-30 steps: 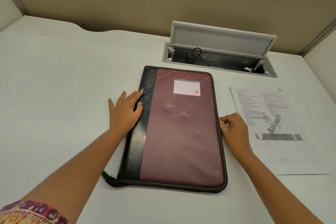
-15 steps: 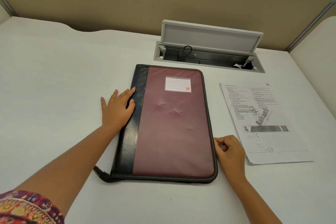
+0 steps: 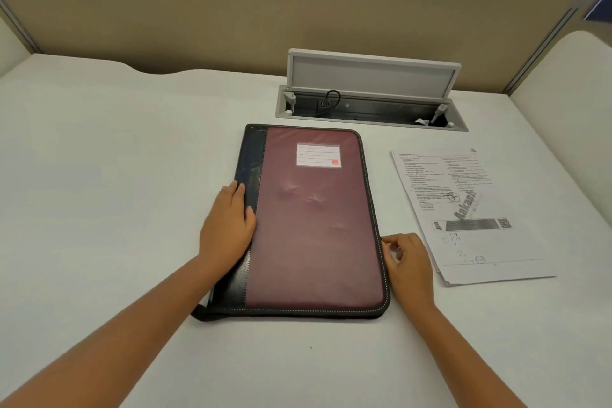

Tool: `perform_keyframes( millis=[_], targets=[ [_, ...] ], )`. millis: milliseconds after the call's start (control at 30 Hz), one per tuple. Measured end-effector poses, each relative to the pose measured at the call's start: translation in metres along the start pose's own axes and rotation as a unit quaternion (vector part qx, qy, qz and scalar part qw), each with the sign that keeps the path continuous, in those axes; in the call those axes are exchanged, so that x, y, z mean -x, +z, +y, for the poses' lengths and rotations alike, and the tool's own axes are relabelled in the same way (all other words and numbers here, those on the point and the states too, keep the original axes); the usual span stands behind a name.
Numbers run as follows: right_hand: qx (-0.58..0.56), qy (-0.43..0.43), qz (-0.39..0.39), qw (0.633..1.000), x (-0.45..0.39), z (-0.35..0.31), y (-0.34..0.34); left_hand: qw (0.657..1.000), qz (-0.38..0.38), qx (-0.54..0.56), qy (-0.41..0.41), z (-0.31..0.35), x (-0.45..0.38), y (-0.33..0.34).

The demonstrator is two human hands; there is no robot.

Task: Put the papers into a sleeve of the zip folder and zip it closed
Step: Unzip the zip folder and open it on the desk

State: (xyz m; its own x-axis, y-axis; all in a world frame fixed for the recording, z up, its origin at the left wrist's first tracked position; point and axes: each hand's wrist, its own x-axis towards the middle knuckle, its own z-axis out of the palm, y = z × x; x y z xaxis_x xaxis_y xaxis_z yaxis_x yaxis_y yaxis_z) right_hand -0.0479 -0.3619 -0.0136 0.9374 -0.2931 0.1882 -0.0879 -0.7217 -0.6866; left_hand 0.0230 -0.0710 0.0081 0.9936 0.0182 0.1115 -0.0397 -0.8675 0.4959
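One folder lies shut and flat on the desk, its long axis running away from the person and leaning slightly left toward the far end; the black spine is on the left, the label near the far edge. To its right, well apart, the papers lie with their long axis much the same, text head pointing away.

The left hand rests flat on the spine, fingers straight and close together. The right hand has its fingers curled at the folder's right edge, pinching at the zip line; the puller itself is too small to make out.

Against half a second ago, the left fingers have drawn together, and the right hand sits at about the same spot low on the right edge.

Bare desk spreads wide to the left and in front. Beyond the folder's far edge, near it, an open cable tray is sunk in the desk.
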Motion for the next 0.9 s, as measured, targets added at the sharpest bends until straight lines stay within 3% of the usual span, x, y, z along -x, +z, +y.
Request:
perform_keyframes(
  millis=[200,300,433,600,900],
  targets=[
    [0.023,-0.023,-0.005,0.999,-0.002,0.001,-0.001,0.994,-0.087,-0.025,0.054,0.001,0.032,-0.011],
    [0.02,-0.02,-0.001,1.0,-0.001,0.0,-0.001,0.981,-0.14,-0.094,0.09,0.007,0.054,-0.014],
    [0.02,-0.009,-0.003,1.0,-0.001,0.001,-0.001,0.956,-0.205,-0.197,0.072,0.023,0.074,-0.019],
    [0.021,-0.002,-0.011,1.0,0.0,0.001,-0.001,0.906,-0.325,-0.251,0.099,0.041,0.089,-0.026],
    [-0.004,0.029,0.009,1.0,0.006,-0.003,0.0,0.893,-0.28,-0.307,0.171,0.032,0.091,-0.027]
  ],
)
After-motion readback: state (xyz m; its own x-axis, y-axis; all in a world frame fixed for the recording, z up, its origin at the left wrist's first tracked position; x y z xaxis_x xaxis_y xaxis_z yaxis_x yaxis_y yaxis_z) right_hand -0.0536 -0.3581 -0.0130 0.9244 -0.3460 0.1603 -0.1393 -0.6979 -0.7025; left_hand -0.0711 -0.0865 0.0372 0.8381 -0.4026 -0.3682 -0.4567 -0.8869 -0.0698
